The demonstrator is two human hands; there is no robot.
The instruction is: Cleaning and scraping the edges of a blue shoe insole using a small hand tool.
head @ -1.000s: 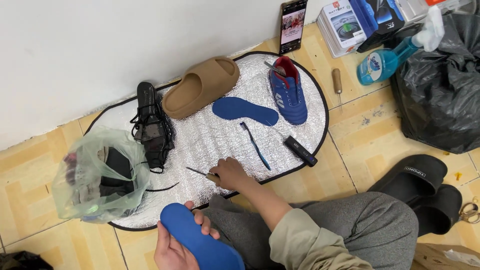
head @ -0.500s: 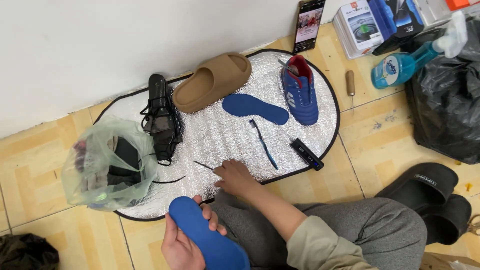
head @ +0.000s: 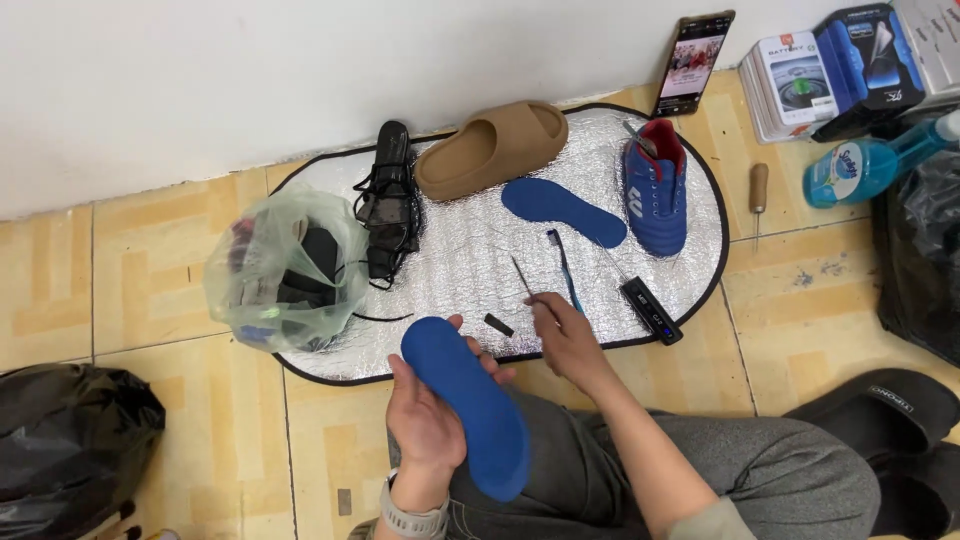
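On the silver mat (head: 460, 260) by the wall, the work looked only part done. The left hand (head: 425, 420) was closed around 1 blue insole (head: 470, 400), fingers wrapped under it and thumb on its edge, holding it above the person's lap at the mat's near rim. The right hand (head: 565, 335) pinched a thin dark tool (head: 522, 278) between its fingertips, its tip pointing out over the mat; what kind of tool it was could not be told. A 2nd blue insole (head: 562, 210) lay flat on the mat, just beside the blue shoe (head: 655, 185), which stood with its inside bare. So both insoles were out of their shoes and neither was back in. A toothbrush (head: 562, 268) and a small black device (head: 652, 310) lay near the right hand, a small dark piece (head: 498, 325) between the 2 hands. The tan slide (head: 490, 148), the black strappy sandal (head: 388, 200) and the plastic bag (head: 285, 265) of items lay untouched.
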